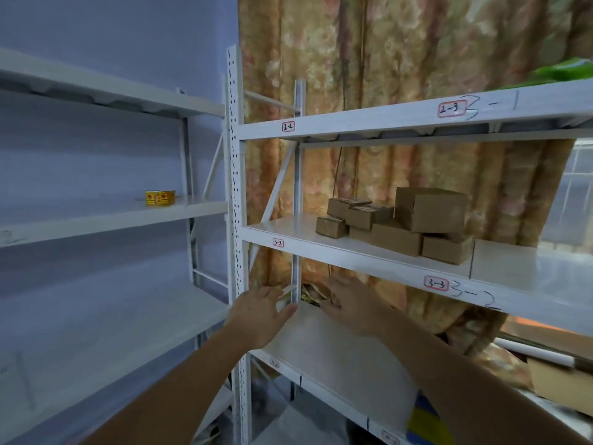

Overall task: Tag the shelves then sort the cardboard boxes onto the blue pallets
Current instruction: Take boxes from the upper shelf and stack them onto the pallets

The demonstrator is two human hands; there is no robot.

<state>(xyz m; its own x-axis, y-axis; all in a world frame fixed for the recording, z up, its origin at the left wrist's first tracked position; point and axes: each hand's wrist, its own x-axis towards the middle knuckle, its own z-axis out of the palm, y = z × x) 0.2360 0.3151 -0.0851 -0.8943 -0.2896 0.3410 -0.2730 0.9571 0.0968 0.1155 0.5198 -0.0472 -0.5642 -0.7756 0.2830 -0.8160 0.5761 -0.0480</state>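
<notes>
Above both spread hands (261, 311) (348, 303), blocky matte cardboard boxes (398, 224).

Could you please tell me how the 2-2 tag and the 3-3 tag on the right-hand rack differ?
The 2-2 tag sits on the upper shelf edge, the 3-3 tag on the shelf edge below, further right. The 2-2 tag stands alone; the 3-3 tag has "3-2" handwritten on the shelf edge right beside it. The 3-3 tag looks larger in this view. Both are white with red borders and dark handwritten numbers.
</notes>
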